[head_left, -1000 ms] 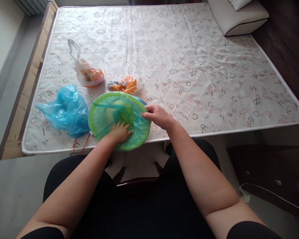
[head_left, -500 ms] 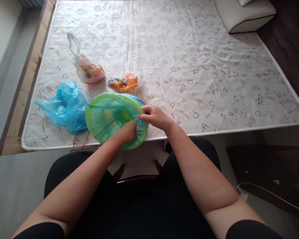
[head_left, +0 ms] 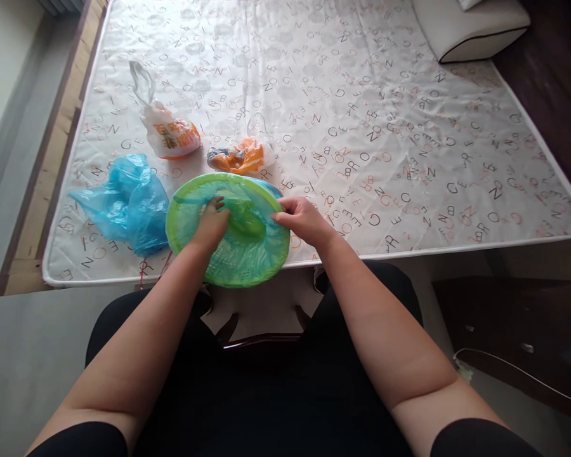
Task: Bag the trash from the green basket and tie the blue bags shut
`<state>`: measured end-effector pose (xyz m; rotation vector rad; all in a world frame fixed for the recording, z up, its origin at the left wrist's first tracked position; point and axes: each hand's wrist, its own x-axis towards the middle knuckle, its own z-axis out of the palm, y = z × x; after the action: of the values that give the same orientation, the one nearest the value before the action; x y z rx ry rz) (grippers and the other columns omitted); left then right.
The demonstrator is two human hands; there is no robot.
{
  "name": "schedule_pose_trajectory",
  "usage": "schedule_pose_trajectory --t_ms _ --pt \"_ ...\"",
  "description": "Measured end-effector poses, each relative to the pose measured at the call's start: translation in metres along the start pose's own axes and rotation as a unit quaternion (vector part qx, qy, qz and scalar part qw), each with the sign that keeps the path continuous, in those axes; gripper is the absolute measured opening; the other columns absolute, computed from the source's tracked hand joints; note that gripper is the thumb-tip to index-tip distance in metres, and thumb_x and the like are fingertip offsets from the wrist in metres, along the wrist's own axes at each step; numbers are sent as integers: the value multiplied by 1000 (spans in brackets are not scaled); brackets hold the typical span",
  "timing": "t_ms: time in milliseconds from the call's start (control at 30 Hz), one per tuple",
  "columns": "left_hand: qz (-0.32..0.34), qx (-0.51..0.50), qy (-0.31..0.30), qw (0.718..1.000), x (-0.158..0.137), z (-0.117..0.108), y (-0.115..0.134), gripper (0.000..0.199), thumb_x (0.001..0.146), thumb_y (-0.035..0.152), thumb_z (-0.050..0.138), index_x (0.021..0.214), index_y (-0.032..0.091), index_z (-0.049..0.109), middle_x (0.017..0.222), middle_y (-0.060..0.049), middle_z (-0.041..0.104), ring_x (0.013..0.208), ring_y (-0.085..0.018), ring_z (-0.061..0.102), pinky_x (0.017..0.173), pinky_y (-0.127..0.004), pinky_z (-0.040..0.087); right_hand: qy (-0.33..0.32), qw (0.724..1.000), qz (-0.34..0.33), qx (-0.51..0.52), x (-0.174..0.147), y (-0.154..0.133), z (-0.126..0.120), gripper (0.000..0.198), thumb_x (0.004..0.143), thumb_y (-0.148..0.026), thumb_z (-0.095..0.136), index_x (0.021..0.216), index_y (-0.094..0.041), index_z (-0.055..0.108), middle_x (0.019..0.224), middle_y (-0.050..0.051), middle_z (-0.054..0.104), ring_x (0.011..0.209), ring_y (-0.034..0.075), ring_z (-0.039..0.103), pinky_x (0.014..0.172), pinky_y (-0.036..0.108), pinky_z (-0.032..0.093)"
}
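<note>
A green trash can (head_left: 172,222) with a thin blue-green plastic liner bag (head_left: 242,260) inside it is tilted with its mouth toward me, at the near edge of the mattress. My right hand (head_left: 302,219) pinches the rim and the liner on the right side. Inside the mouth, at the left, is my left hand (head_left: 214,223), its fingers apart against the liner. Left of the can lies a crumpled blue plastic bag (head_left: 136,203).
A white-and-orange plastic bag (head_left: 174,133) and a smaller bag with orange and grey contents (head_left: 240,155) lie behind the can on the letter-printed mattress (head_left: 361,127). Red strings (head_left: 143,270) hang near the edge. A cream cushioned block (head_left: 476,32) stands at the far right.
My left hand has moved from the right inner side of the can to the left, and its fingers have spread. The can's mouth has turned more toward me. My right hand keeps its grip.
</note>
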<state>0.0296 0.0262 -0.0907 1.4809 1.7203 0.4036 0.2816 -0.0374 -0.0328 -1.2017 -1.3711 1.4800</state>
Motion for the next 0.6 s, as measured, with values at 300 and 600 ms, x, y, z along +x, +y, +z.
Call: schedule_pose_trajectory --t_ms 300,600 --pt "209 179 -242 930 -55 45 7 43 97 18 51 136 19 70 143 -11 72 133 -29 67 121 -42 49 14 1000 -3 25 2 -4 2 36 78 -37 68 64 -24 37 68 -6 32 66 11 28 61 29 22" --pt "148 232 -151 950 -45 44 1 47 110 39 44 145 17 64 142 -18 69 136 -33 63 119 -46 47 18 999 4 35 4 -3 3 37 76 -37 69 64 -24 37 67 -6 32 67 11 28 61 29 22"
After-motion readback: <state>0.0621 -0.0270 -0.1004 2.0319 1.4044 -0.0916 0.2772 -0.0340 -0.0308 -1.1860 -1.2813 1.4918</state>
